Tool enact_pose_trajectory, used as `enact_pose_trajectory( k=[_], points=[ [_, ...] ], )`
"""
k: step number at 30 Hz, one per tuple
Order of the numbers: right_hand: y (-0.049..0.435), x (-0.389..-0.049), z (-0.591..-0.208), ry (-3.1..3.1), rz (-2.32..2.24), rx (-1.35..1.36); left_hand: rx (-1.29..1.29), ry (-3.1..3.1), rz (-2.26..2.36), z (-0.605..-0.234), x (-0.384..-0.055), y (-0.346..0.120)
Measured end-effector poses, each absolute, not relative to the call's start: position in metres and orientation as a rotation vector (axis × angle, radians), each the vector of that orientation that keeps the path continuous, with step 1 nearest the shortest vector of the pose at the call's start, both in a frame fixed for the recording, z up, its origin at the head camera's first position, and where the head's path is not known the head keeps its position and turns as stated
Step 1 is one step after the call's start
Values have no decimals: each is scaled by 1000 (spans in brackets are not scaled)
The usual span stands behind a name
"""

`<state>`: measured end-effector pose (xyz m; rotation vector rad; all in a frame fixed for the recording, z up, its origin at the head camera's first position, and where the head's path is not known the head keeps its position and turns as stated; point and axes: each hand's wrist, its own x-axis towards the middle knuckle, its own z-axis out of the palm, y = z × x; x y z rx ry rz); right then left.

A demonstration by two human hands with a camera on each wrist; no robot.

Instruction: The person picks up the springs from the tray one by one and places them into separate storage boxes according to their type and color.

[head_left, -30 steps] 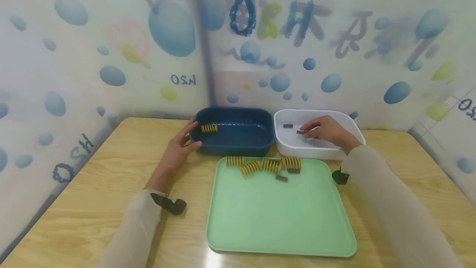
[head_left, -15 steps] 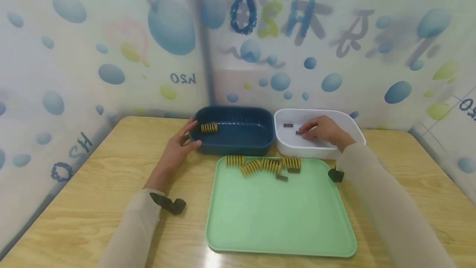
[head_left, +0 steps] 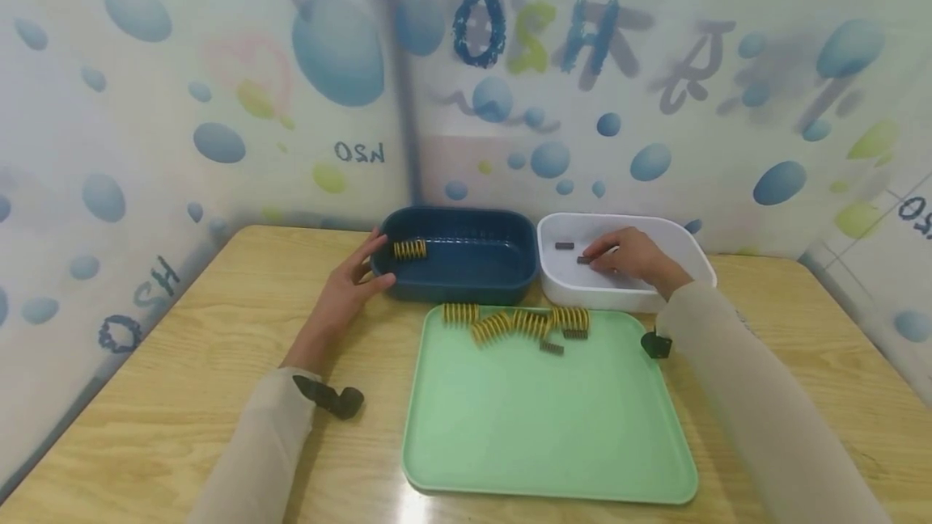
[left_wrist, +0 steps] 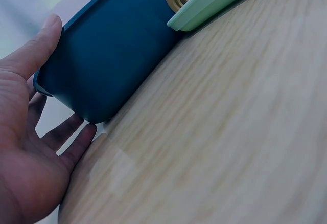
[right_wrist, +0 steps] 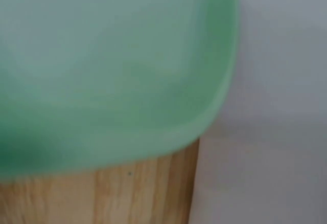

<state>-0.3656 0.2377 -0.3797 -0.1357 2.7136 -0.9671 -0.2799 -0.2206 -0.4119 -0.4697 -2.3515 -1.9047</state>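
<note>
In the head view my left hand (head_left: pixel 348 289) spans the left end of a dark blue bin (head_left: pixel 466 294), fingers spread and touching its wall and rim. The left wrist view has its thumb (left_wrist: pixel 43 42) at the rim. A yellow coil spring (head_left: pixel 410 250) lies inside, near that end. My right hand (head_left: pixel 632 255) reaches into a white bin (head_left: pixel 604 297) and pinches a small dark spring (head_left: pixel 583 260) by its right end, which the fingers hide. Another small dark spring (head_left: pixel 564 246) lies behind it. The right wrist view does not show the right hand.
A green tray (head_left: pixel 546 427) lies in front of the bins on the wooden table (head_left: pixel 349 459). Along its far edge are several yellow springs (head_left: pixel 491 328) and two small dark ones (head_left: pixel 552 348). A patterned wall (head_left: pixel 466 168) stands close behind the bins.
My right hand and the pinched spring have shifted slightly left in the white bin, and the right forearm has moved a little left too. The left hand holds its place on the blue bin.
</note>
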Motion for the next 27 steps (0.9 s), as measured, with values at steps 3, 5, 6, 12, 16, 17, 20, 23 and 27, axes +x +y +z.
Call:
enact_pose_trajectory(
  k=[3,5,6,12,16,17,20,23,27],
  points=[
    [238,-364,-379,2706,-972,-123,-460,-2348,-1938,-408,-277,-219],
    [237,-362,-378,2705,-972,-111,-453,-2344,-1947,-407,-277,-218],
    [237,-362,-378,2707,-971,-111,-451,-2343,-1950,-407,-277,-218],
    [237,-364,-378,2728,-979,-113,-452,-2335,-1951,-410,-280,-219],
    [239,-364,-377,2735,-992,-102,-452,-2334,-1952,-412,-280,-219],
    [239,-364,-376,2736,-994,-101,-451,-2335,-1954,-412,-280,-219],
    [239,-363,-375,2748,-994,-108,-442,-2333,-1966,-413,-280,-219],
    [239,-362,-373,2758,-1000,-133,-443,-2329,-1971,-412,-280,-219],
    [238,-359,-371,2735,-1016,-178,-452,-2332,-1957,-408,-278,-218]
  ],
)
